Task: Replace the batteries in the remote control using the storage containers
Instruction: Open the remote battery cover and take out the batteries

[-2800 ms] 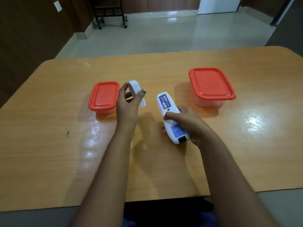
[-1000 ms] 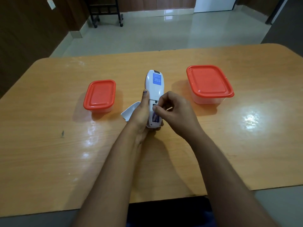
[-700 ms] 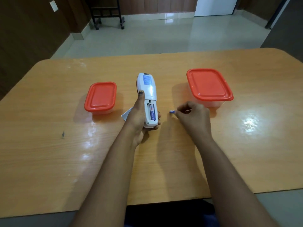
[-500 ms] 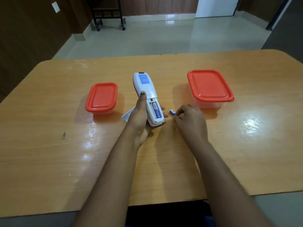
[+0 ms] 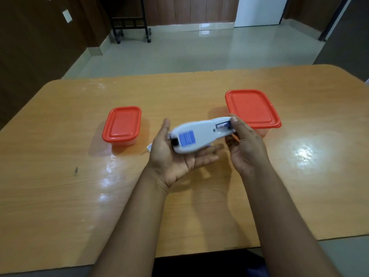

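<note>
The white remote control (image 5: 199, 136) lies crosswise above the table, back side up, with a blue label and its battery bay uncovered at the right end. One battery (image 5: 223, 124) shows in the bay. My left hand (image 5: 175, 158) cradles the remote's left end on its palm, thumb raised beside it. My right hand (image 5: 246, 144) grips the bay end, thumb on the top edge. A small red-lidded container (image 5: 121, 124) stands to the left and a larger red-lidded container (image 5: 251, 107) to the right, both closed. A corner of the white battery cover (image 5: 149, 149) peeks out behind my left hand.
The orange wooden table (image 5: 60, 186) has glossy glare patches and a small dark mark at the left. Its near edge runs just above my elbows. Beyond the far edge are a tiled floor and a black wheeled rack.
My right hand left a battery on the table and came back to the remote. The remote turned from lengthwise to crosswise, bay end now to the right, held in both hands.
</note>
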